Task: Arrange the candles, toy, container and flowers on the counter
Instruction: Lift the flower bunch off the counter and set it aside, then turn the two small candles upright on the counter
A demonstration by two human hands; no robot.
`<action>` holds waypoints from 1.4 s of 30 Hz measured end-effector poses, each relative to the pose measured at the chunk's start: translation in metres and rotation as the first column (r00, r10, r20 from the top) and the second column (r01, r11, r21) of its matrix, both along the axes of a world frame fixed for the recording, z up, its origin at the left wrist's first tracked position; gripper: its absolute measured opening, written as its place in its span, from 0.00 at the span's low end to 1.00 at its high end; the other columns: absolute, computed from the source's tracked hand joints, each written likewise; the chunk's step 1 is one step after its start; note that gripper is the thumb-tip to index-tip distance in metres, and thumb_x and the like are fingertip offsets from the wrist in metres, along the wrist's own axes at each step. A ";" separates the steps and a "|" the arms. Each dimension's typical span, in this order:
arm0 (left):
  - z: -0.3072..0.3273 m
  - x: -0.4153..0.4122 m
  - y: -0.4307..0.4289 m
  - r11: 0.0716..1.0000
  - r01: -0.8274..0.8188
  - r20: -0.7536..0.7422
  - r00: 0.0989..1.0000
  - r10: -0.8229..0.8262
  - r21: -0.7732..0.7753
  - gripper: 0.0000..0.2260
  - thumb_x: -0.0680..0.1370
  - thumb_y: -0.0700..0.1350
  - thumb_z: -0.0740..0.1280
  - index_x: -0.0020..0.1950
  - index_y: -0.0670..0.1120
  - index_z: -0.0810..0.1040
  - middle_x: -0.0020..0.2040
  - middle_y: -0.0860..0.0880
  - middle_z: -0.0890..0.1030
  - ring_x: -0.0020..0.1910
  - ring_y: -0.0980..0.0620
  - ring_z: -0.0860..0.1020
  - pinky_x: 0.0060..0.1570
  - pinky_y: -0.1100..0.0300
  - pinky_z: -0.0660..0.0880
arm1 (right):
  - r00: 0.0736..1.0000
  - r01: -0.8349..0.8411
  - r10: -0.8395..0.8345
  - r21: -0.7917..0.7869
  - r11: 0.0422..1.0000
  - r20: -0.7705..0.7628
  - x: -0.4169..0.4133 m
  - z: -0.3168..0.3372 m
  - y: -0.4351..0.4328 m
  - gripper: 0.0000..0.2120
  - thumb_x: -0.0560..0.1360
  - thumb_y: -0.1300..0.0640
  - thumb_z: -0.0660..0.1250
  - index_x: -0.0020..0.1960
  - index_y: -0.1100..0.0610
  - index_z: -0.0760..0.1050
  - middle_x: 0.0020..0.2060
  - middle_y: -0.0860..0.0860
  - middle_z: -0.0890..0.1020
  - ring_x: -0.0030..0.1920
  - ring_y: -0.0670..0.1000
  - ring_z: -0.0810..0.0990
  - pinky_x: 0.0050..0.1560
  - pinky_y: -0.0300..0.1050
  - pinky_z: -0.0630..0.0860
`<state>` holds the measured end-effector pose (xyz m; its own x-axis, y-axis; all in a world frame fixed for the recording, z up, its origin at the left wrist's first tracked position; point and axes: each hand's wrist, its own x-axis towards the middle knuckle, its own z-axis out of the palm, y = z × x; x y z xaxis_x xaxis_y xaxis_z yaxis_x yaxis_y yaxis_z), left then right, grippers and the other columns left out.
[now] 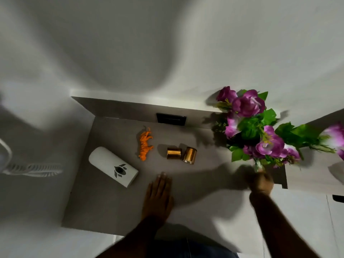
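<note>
On the grey counter (111, 202) two gold candle tins (174, 153) (189, 155) lie tipped on their sides, touching. An orange toy tiger (145, 144) lies just left of them. A white container (113, 166) with a dark logo lies on its side at the left. My right hand (260, 181) grips the stems of a bunch of purple flowers (255, 127) with green leaves, held up over the counter's right end. My left hand (159, 194) rests flat on the counter, fingers extended, below the candles.
A dark rectangular plate (171, 119) sits on the low back ledge behind the counter. White walls surround the counter. A white coiled cord (33, 169) shows at the far left. More purple petals (335, 138) appear at the right edge.
</note>
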<state>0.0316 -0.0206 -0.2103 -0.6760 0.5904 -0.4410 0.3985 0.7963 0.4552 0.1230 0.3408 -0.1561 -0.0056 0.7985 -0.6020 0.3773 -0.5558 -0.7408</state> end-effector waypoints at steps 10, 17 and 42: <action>-0.004 -0.002 0.015 0.994 0.055 -0.105 0.992 -0.064 -0.092 0.32 0.83 0.61 0.43 0.86 0.56 0.39 0.86 0.48 0.36 0.87 0.41 0.37 0.83 0.41 0.34 | 0.191 -0.981 0.877 0.128 0.149 0.442 -0.076 0.009 -0.145 0.42 0.72 0.53 0.77 0.82 0.49 0.64 0.82 0.56 0.60 0.77 0.61 0.69 0.72 0.60 0.75; -0.004 0.001 0.007 0.998 0.046 -0.125 0.991 -0.051 -0.045 0.32 0.88 0.55 0.54 0.87 0.56 0.38 0.88 0.50 0.39 0.88 0.44 0.38 0.85 0.41 0.39 | 0.265 -0.938 0.854 0.324 0.121 0.449 -0.117 0.018 -0.116 0.18 0.78 0.58 0.74 0.68 0.53 0.84 0.68 0.58 0.82 0.63 0.60 0.84 0.66 0.50 0.80; -0.001 -0.002 -0.002 0.998 0.032 -0.146 0.988 -0.041 -0.062 0.31 0.88 0.57 0.52 0.88 0.55 0.42 0.89 0.51 0.39 0.88 0.47 0.39 0.86 0.41 0.40 | -0.125 -0.966 0.695 0.073 -0.248 0.708 -0.182 0.022 -0.161 0.24 0.72 0.49 0.71 0.69 0.44 0.77 0.58 0.47 0.86 0.66 0.57 0.77 0.64 0.56 0.64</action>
<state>0.0295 -0.0228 -0.2115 -0.7144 0.5919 -0.3732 0.4869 0.8036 0.3424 -0.0592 0.1798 -0.1339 -0.9069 0.2042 -0.3686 0.3219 0.9001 -0.2935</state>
